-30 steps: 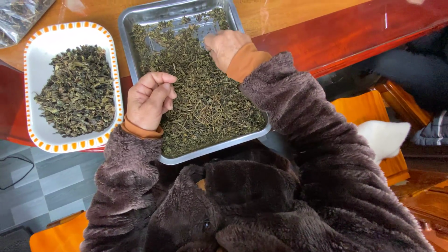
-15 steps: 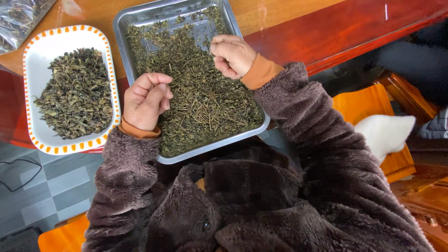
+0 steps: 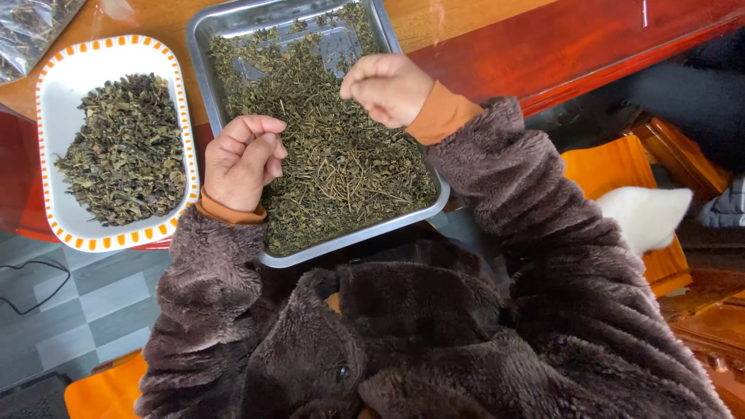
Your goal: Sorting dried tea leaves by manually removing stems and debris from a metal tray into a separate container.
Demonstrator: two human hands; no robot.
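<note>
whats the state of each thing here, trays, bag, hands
metal tray: on the table, mostly covered with loose dried leaves and stems
white dish: beside it, holding a heap of dried leaves
plastic bag: partly in view
left hand: loosely curled over the tray
right hand: fingers pinched together

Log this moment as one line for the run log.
left hand: curled, resting on dried leaves | right hand: closed, above metal tray | white dish: leaves, beside tray
</note>
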